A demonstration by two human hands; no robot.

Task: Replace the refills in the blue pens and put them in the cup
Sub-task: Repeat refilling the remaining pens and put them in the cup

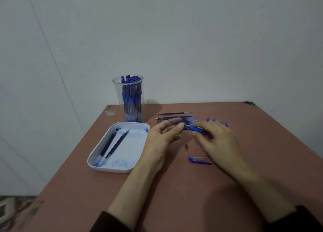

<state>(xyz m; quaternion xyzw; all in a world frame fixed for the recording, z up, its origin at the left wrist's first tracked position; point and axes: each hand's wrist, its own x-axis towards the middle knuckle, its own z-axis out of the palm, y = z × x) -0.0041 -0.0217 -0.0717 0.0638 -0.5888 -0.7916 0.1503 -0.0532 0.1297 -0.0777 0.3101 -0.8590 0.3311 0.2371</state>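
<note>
A clear plastic cup (128,99) full of blue pens stands at the table's far left corner. Several blue refills (178,118) lie in a row to its right. My right hand (215,137) grips a blue pen (195,128) by its barrel, just in front of the refills. My left hand (163,135) pinches the refill tip that sticks out of that pen. A blue pen cap (199,160) lies on the table nearer to me, below my right hand. A small metal pen tip (186,146) lies between my hands.
A white tray (111,167), smeared with blue ink, holds two dark refills (113,142) to the left of my left hand. More blue caps (224,123) show behind my right hand. The brown table (174,193) ends at a grey wall.
</note>
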